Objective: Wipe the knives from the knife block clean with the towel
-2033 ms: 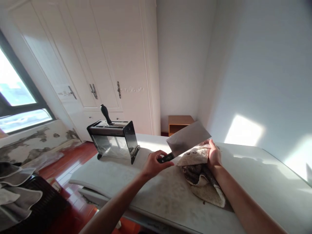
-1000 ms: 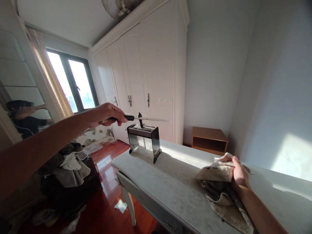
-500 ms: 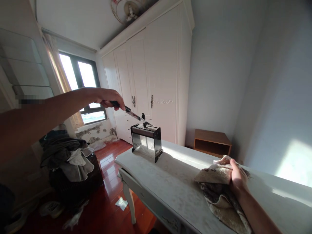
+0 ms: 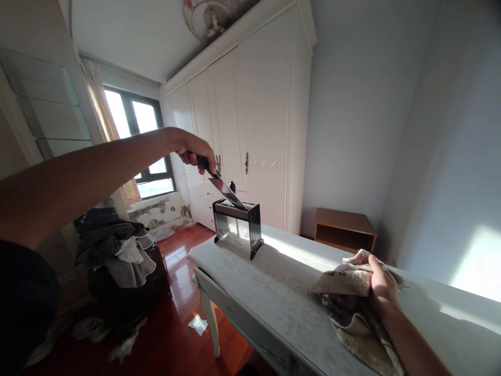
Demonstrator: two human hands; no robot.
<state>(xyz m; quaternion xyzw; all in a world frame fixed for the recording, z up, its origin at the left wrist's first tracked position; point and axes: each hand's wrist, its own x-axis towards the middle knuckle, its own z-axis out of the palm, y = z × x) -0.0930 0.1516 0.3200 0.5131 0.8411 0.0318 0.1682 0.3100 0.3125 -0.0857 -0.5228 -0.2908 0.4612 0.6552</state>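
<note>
My left hand is closed round the black handle of a knife. The blade slants down to the right, its tip at the slotted top of a knife block with clear sides and a black frame. Another black handle stands up behind the blade. The block is upright near the far left end of a white table. At the right, my right hand grips a crumpled beige and brown cloth on the tabletop.
A brown open-fronted cabinet stands beyond the table. Clothes are heaped on a dark basket at the left. White scraps lie on the red floor. A tall white wardrobe stands behind.
My left hand has moved right and tilted the knife more steeply, with its tip at the block's top. The view has shifted slightly. My right hand still grips the cloth.
</note>
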